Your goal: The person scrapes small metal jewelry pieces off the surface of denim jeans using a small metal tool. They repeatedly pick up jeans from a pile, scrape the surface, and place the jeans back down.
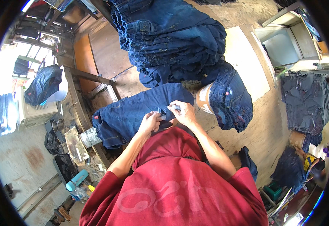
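Note:
A dark blue denim garment (134,107) is stretched lengthwise over a horizontal, pale-wrapped support (90,138) in front of me. Its waistband end, with a small red tag, lies at the left. My left hand (150,122) is closed near the middle of the denim, fingertips pinched at a small greyish bit whose kind is unclear. Just to its right, my right hand (185,113) is closed around a small pale grey piece (176,107), low over the cloth. The two hands are close together but apart.
A tall heap of denim garments (175,37) lies beyond the support. More denim (230,98) drapes over a tan drum (204,98) at the right. Grey garments (305,101) are piled farther right. A wooden frame (78,101) and a blue bottle (76,180) are at the left.

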